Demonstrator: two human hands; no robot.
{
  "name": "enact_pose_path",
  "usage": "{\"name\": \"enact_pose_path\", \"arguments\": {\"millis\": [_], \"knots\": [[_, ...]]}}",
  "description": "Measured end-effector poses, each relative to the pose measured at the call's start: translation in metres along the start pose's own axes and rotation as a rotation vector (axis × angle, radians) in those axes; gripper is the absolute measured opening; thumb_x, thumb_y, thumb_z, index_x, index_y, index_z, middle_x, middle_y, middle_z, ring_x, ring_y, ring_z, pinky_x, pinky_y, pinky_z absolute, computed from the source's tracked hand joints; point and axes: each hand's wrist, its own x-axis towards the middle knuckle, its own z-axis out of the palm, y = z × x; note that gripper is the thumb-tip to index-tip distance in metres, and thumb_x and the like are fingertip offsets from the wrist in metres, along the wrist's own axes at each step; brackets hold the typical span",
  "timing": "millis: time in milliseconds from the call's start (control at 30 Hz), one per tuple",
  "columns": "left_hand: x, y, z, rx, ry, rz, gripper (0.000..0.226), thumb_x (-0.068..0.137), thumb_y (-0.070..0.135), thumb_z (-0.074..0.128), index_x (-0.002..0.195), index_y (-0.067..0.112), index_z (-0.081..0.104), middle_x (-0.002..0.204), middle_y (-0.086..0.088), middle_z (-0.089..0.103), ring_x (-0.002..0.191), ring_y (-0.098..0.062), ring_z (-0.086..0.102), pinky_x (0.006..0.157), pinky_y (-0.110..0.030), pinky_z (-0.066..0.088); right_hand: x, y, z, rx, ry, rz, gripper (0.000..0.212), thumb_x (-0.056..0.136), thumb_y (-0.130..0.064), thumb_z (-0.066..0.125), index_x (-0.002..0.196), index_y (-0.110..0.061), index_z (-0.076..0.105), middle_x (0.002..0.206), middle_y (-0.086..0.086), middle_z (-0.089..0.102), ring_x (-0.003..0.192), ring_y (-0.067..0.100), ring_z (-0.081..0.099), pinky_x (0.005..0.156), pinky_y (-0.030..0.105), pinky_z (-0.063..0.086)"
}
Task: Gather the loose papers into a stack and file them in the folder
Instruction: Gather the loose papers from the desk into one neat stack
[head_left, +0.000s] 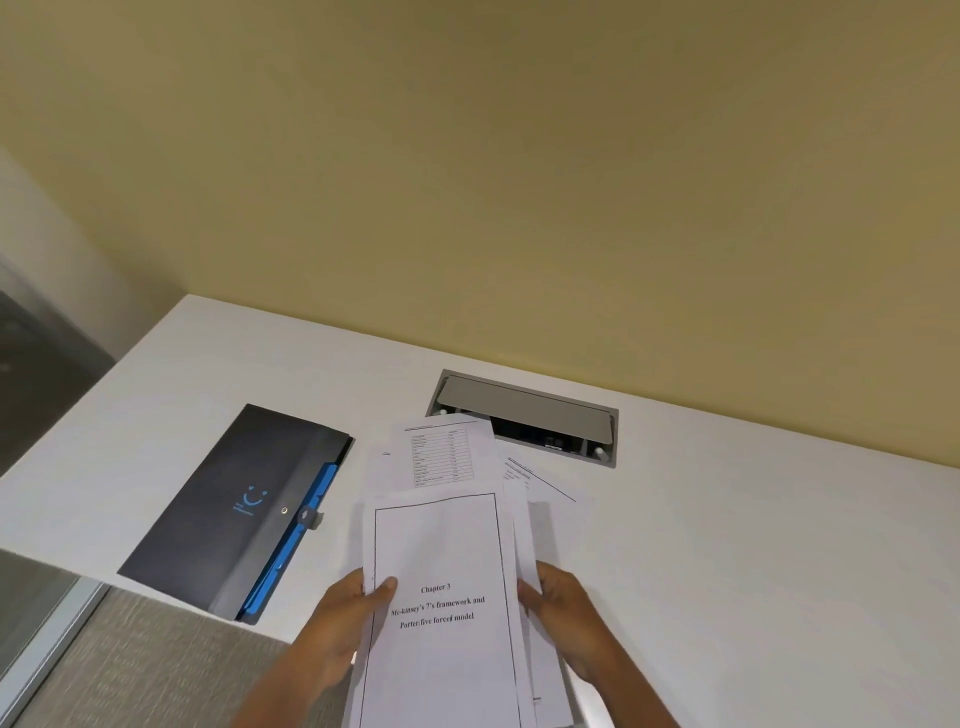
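An uneven stack of white printed papers (441, 561) is held above the near edge of the white desk (727, 545); the top sheet reads "Chapter 3". My left hand (337, 629) grips the stack's left edge, thumb on top. My right hand (571, 618) grips its right edge. Sheets with a table fan out at the far end of the stack. One more sheet (540, 480) lies to the right of them; I cannot tell whether it rests on the desk or belongs to the stack. A dark folder (228, 509) with blue inner dividers and a snap button lies shut on the desk to the left.
A grey cable hatch (524, 410) with its lid half open is set into the desk behind the papers. A yellow wall stands behind the desk. Grey carpet (145, 660) shows below the desk's near left edge.
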Motion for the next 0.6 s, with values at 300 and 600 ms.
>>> {"name": "enact_pose_path", "arguments": {"millis": [300, 600], "knots": [[0.002, -0.008, -0.009, -0.088, -0.003, -0.052, 0.015, 0.097, 0.017, 0.069, 0.111, 0.012, 0.067, 0.103, -0.003, 0.077, 0.096, -0.014, 0.067, 0.085, -0.031, 0.05, -0.004, -0.016, 0.023, 0.0, -0.216, 0.151, 0.034, 0.1, -0.009, 0.061, 0.123, -0.028, 0.076, 0.118, -0.002, 0.081, 0.093, 0.009, 0.078, 0.067, 0.014, 0.054], [0.016, -0.017, -0.019, -0.029, 0.145, 0.055, 0.022, 0.097, 0.01, 0.069, 0.117, 0.019, 0.068, 0.11, -0.002, 0.078, 0.104, -0.021, 0.071, 0.079, -0.031, 0.054, 0.054, -0.018, -0.015, -0.124, 0.121, 0.092, 0.067, 0.08, -0.083, 0.058, 0.098, -0.023, 0.08, 0.09, -0.001, 0.079, 0.076, 0.017, 0.076, 0.067, 0.029, 0.058]]}}
